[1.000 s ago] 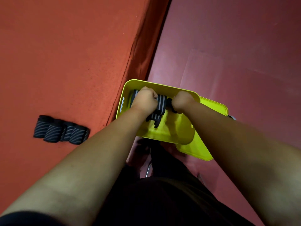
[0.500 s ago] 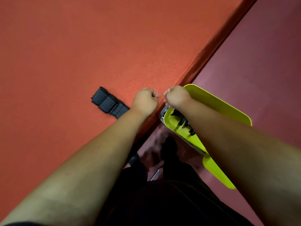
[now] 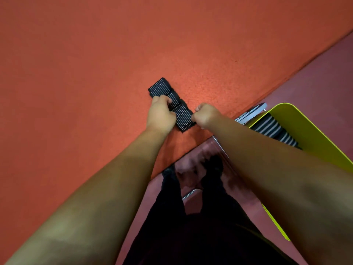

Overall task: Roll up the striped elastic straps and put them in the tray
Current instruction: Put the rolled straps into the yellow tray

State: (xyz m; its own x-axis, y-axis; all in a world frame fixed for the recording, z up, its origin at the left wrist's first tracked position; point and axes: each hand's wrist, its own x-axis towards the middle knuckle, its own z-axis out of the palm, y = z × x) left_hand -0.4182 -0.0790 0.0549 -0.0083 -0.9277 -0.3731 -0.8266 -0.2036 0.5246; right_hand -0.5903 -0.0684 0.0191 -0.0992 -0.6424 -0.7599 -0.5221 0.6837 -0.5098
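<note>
Both your hands are curled at the row of rolled straps (image 3: 181, 115) lying near the worktop's (image 3: 95, 73) near edge. Your left hand (image 3: 161, 114) grips the row's middle, fingers wrapped over the rolls. Your right hand (image 3: 206, 116) is clenched against the row's near end, touching it; whether it grips cannot be told. More striped straps (image 3: 271, 129) lie in the yellow tray (image 3: 307, 129) off the worktop's edge.

Orange felt tabletop (image 3: 76, 54), glossy maroon floor (image 3: 324, 73)
</note>
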